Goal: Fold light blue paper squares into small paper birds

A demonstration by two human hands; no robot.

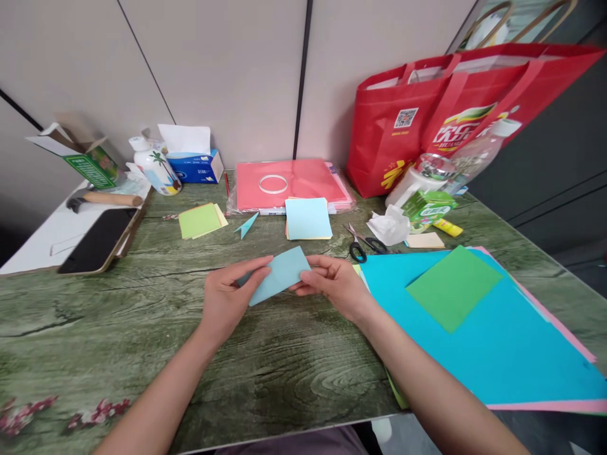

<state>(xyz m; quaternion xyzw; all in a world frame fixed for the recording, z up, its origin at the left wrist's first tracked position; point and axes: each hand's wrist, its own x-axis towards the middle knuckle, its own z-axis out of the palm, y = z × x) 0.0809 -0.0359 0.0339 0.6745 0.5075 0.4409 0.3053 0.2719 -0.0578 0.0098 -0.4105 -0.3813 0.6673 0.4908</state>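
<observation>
A light blue sheet of paper (279, 276) is held up over the middle of the table, tilted, its right end higher. My left hand (232, 287) pinches its left end between thumb and fingers. At the right end, my right hand (334, 281) grips it the same way. Beyond the hands lie a small folded blue paper piece (247, 225) and a stack of square papers with light blue on top (308, 218). Green square papers (202, 220) rest further left. Black-handled scissors (359, 243) lie just past my right hand.
Large blue sheets (474, 366) with a green square (454, 289) cover the right side. Behind stand a red bag (389, 139), a clear bottle (484, 151), a tissue box (196, 167) and a white bottle (156, 167). A hammer (111, 198) and phone (99, 240) lie left.
</observation>
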